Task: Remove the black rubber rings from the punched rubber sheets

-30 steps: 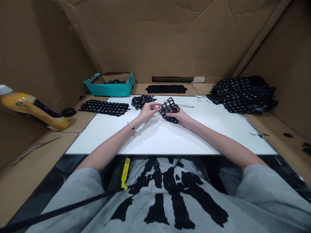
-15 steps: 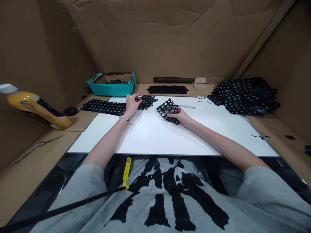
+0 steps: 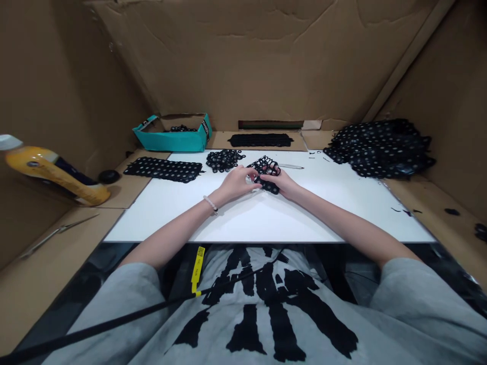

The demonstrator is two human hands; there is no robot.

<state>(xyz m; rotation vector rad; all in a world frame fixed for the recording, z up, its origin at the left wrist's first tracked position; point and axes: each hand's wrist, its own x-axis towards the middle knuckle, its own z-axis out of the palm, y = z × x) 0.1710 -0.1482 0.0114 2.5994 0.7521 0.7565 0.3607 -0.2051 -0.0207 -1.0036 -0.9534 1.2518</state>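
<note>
My right hand (image 3: 286,183) is closed around a curled black perforated sheet (image 3: 271,186), holding it just above the white board. From the left, my left hand (image 3: 238,181) reaches the sheet's near edge, thumb and fingers curved in against it; whether a small ring is between the fingertips is too small to tell. Beyond my left hand lies a heap of small black rings (image 3: 223,160). Left of the heap, a flat black perforated sheet (image 3: 167,169) rests partly on the board and partly on cardboard.
A teal box (image 3: 171,142) with black rings inside stands at the back left. Black strips (image 3: 261,140) lie behind the white board (image 3: 232,223). A pile of perforated sheets (image 3: 380,149) is at right, a pen-like tool (image 3: 291,166) mid-board, scissors (image 3: 59,230) and a bottle (image 3: 57,170) at left.
My left hand has come from the ring heap, right and toward me, to the sheet in my right hand. The heap is now uncovered. My right hand has stayed nearly still.
</note>
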